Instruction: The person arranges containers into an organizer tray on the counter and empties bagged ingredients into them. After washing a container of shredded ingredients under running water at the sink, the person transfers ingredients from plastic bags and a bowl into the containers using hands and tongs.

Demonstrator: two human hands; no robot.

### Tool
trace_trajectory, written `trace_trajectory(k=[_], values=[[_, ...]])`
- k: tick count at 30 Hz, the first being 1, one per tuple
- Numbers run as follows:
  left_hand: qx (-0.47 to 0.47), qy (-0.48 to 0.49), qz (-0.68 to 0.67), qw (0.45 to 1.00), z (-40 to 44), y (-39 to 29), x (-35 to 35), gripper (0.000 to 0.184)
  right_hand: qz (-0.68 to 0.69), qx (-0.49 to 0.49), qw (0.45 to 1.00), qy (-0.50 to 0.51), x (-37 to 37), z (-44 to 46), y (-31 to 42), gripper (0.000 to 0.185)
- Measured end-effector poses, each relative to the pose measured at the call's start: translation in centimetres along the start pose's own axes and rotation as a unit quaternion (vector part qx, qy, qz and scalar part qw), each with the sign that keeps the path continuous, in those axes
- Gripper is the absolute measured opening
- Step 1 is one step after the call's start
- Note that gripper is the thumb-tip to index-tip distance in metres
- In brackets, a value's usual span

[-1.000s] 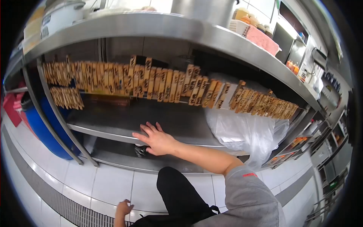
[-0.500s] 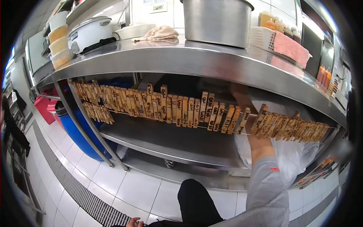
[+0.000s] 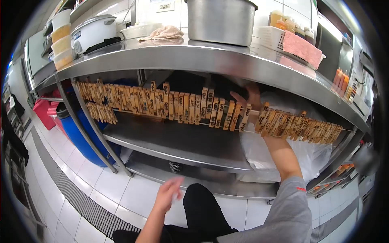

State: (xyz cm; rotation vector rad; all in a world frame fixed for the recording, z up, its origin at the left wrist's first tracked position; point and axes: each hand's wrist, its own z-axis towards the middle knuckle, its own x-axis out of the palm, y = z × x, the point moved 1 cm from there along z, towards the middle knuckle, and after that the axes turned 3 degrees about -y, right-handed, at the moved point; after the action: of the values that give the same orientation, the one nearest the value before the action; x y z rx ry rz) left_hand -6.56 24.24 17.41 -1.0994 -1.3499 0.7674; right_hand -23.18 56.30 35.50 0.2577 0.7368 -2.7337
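Observation:
My right hand (image 3: 252,96) reaches behind the row of wooden clothespins (image 3: 174,107) into the space under the steel counter. Its thumb points left, apart from the other fingers, which are partly hidden; I see nothing held. Beside it hangs a translucent white plastic bag (image 3: 263,148), and a dark surface lies just behind. The clothespins carry black handwritten marks and clip onto a thin rod, with a gap near my right wrist. My left hand (image 3: 170,193) hovers above the floor in front of the lower shelf, near my knee. Its fingers are smeared by motion.
On the steel counter (image 3: 162,56) stand a large metal pot (image 3: 221,22), a white cooker (image 3: 95,32), stacked tubs (image 3: 62,40), a beige cloth (image 3: 164,33) and a white basket with a pink cloth (image 3: 302,48). A blue barrel (image 3: 83,137) stands at left below.
My left hand has risen into view from the bottom edge. My right hand has shifted, its thumb now showing behind the clothespins. The whole view has moved slightly.

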Motion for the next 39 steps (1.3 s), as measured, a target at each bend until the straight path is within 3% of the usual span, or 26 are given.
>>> trace_trajectory(k=[1, 3, 5, 7, 8, 9, 10, 11, 12, 13, 14, 18, 22, 23, 24, 27, 28, 29, 31, 32, 35, 36, 38, 39], values=[[0.042, 0.093, -0.07, 0.992, 1.8, -1.3, 1.9, 0.035, 0.046, 0.017, 0.998, -0.034, -0.3, -0.3, 0.6, 0.045], [-0.013, 0.105, -0.094, 0.99, 4.5, -4.0, 5.7, 0.043, 0.211, 0.124, 0.969, -0.02, 0.0, -1.0, 1.5, 0.046], [-0.015, 0.101, -0.111, 0.989, 7.6, -5.0, 9.1, 0.056, 0.426, 0.293, 0.852, 0.084, 1.8, -3.5, 2.2, 0.05], [-0.048, 0.073, -0.176, 0.98, 9.4, -5.6, 11.5, 0.061, 0.36, 0.271, 0.881, 0.145, -1.6, -3.1, 5.5, 0.051], [-0.064, 0.058, -0.207, 0.975, 9.9, -5.4, 12.0, 0.064, 0.186, 0.156, 0.959, 0.144, -4.6, -1.1, 8.1, 0.05], [-0.038, 0.081, -0.25, 0.964, 10.4, -4.7, 12.0, 0.068, 0.268, 0.142, 0.94, 0.158, -4.5, -2.4, 9.4, 0.044], [-0.011, 0.102, -0.292, 0.951, 10.3, -4.3, 12.0, 0.072, 0.273, 0.071, 0.954, 0.105, -4.5, -3.1, 10.4, 0.038], [-0.01, 0.042, -0.272, 0.961, 9.3, -3.6, 11.4, 0.065, 0.27, -0.001, 0.961, 0.051, -4.5, -3.8, 11.5, 0.034], [-0.008, 0.084, -0.276, 0.957, 8.0, -4.0, 10.5, 0.055, 0.182, -0.127, 0.972, -0.073, -4.7, -4.0, 12.8, 0.032], [-0.007, 0.065, -0.275, 0.959, 6.3, -4.6, 9.8, 0.051, 0.174, -0.125, 0.973, -0.083, -5.1, -4.1, 14.5, 0.037], [-0.008, 0.045, -0.274, 0.961, 4.5, -5.2, 9.1, 0.046, 0.193, -0.123, 0.968, -0.1, -5.6, -4.1, 16.1, 0.03], [-0.003, -0.008, -0.269, 0.963, -1.2, -5.6, 5.5, 0.048, 0.239, -0.156, 0.958, -0.034, -7.6, -4.4, 22.7, 0.021], [-0.031, -0.059, -0.332, 0.941, -4.7, -1.6, -0.2, 0.045, 0.258, -0.262, 0.927, 0.068, -9.8, -3.3, 27.4, 0.037], [-0.027, -0.084, -0.334, 0.938, -5.9, -0.5, -1.5, 0.048, 0.376, -0.282, 0.866, 0.171, -10.7, -2.6, 27.8, 0.041], [-0.019, -0.108, -0.336, 0.936, -7.0, 0.3, -2.6, 0.051, 0.439, -0.242, 0.858, 0.107, -12.6, -0.8, 27.4, 0.037], [0.023, -0.175, -0.337, 0.925, -11.5, 1.1, -6.1, 0.058, 0.413, -0.052, 0.905, 0.083, -13.1, -1.8, 21.7, 0.029], [0.007, -0.171, -0.349, 0.921, -13.2, 2.8, -9.2, 0.058, 0.368, 0.053, 0.928, 0.016, -12.0, -3.4, 19.4, 0.028], [0.026, -0.229, -0.304, 0.924, -15.1, 3.3, -10.9, 0.058, 0.258, 0.191, 0.947, 0.008, -12.0, -5.1, 18.1, 0.031], [0.029, -0.288, -0.231, 0.929, -18.9, 4.4, -15.1, 0.062, 0.331, 0.407, 0.85, -0.039, -8.8, -8.3, 16.3, 0.039], [0.017, -0.274, -0.225, 0.935, -20.4, 2.9, -15.6, 0.06, 0.441, 0.465, 0.767, 0.024, -7.2, -8.0, 15.2, 0.047], [-0.029, -0.325, -0.2, 0.924, -23.1, -1.7, -16.4, 0.059, 0.663, 0.578, 0.434, 0.197, -4.4, -4.3, 15.0, 0.071], [-0.044, -0.345, -0.196, 0.917, -23.9, -3.2, -16.2, 0.059, 0.675, 0.586, 0.378, 0.24, -4.4, -3.2, 15.5, 0.073], [-0.072, -0.379, -0.193, 0.902, -24.6, -6.0, -15.3, 0.058, 0.58, 0.615, 0.389, 0.364, -4.8, -2.6, 16.5, 0.074], [-0.081, -0.391, -0.193, 0.896, -24.8, -7.5, -14.7, 0.058, 0.57, 0.552, 0.431, 0.43, -5.9, -0.5, 17.3, 0.068]])
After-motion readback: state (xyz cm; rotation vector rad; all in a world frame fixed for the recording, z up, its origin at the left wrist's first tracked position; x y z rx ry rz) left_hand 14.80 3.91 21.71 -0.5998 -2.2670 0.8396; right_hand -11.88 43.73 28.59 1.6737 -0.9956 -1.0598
